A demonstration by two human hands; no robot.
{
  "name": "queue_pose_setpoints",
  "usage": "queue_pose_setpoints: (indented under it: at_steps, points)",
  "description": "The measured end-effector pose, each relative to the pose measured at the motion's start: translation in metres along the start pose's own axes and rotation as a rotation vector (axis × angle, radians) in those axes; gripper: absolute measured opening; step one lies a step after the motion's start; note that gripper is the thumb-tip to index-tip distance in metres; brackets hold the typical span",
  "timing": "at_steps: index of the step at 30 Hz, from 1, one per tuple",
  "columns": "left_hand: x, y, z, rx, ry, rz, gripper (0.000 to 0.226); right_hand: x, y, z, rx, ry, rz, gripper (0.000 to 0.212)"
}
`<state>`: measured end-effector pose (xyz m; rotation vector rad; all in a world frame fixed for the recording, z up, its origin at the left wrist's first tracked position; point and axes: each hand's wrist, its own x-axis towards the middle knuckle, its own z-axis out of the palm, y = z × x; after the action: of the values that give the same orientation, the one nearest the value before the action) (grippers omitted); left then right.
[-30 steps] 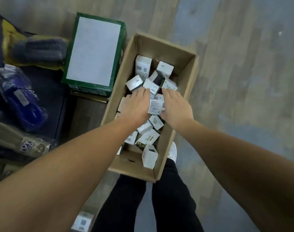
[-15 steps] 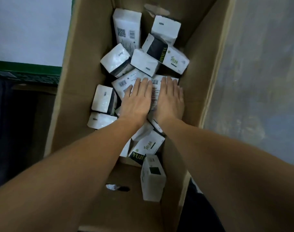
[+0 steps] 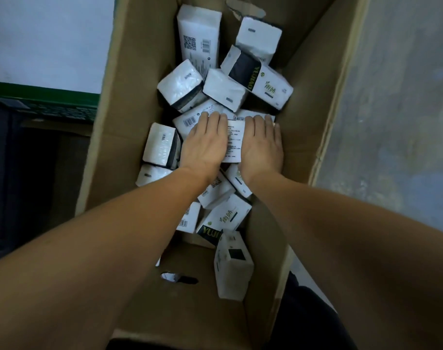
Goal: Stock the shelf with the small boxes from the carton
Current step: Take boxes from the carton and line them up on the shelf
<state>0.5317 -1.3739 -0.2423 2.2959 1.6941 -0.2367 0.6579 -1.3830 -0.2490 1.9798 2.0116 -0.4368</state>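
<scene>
1. the small boxes (image 3: 224, 89) are seen lying loose and jumbled inside the carton (image 3: 129, 102), which stands open on the floor (image 3: 397, 97); about fifteen white packs can be counted, though some are half buried and the tally is not certain.
2. one pack (image 3: 234, 140) in the middle of the heap is flanked by both hands: the left hand (image 3: 205, 145) is laid flat against its left side and the right hand (image 3: 263, 145) against its right side.
3. grip: on both hands the fingers are held straight and together, pressed onto the packs; nothing is curled round or pinched, so no pack is yet truly held.
4. compared with half a second ago, the hands are found in nearly the same spot, while the view has drawn a little closer to the carton; a second ago they were only just arriving over the heap. it is judged that a two-handed scoop or squeeze is being set up, and no box has left the carton.
5. two hands and one carton are counted; no shelf is in view.
6. beside the carton, to the left, one green-edged box with a white top (image 3: 46, 39) is seen.
</scene>
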Motion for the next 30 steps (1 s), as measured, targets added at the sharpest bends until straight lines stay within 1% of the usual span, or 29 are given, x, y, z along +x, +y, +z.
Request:
queue_pose_setpoints:
  at_steps: [3,6,9,11,13,16,18,21,27,30]
  points:
    - [-0.017,-0.007,-0.049,0.014,0.022,0.010,0.081,-0.017,-0.001,-0.043,-0.040,0.087,-0.116,0.104]
    - [-0.036,-0.013,-0.118,0.017,0.061,0.023,0.081,-0.037,-0.003,-0.107,-0.051,0.189,-0.203,0.097]
    - [-0.055,-0.015,-0.198,0.045,0.145,0.030,0.084,-0.062,-0.008,-0.198,-0.064,0.239,-0.283,0.096]
    - [-0.069,-0.014,-0.258,0.033,0.227,0.008,0.078,-0.080,-0.012,-0.262,-0.085,0.267,-0.310,0.099]
    - [-0.086,-0.012,-0.320,0.005,0.262,-0.010,0.074,-0.100,-0.017,-0.320,-0.077,0.320,-0.317,0.099]
    - [-0.109,-0.014,-0.405,0.032,0.322,0.014,0.082,-0.127,-0.027,-0.401,-0.081,0.433,-0.338,0.090]
    - [-0.125,-0.018,-0.453,0.062,0.370,0.008,0.088,-0.146,-0.036,-0.453,-0.092,0.468,-0.367,0.090]
    - [-0.151,-0.025,-0.522,0.100,0.424,-0.018,0.092,-0.169,-0.052,-0.523,-0.124,0.588,-0.423,0.086]
    - [-0.217,-0.042,-0.634,0.135,0.528,-0.118,0.092,-0.213,-0.091,-0.635,-0.083,0.705,-0.602,0.084]
    - [-0.252,-0.053,-0.671,0.171,0.570,-0.199,0.092,-0.232,-0.115,-0.674,-0.083,0.723,-0.700,0.090]
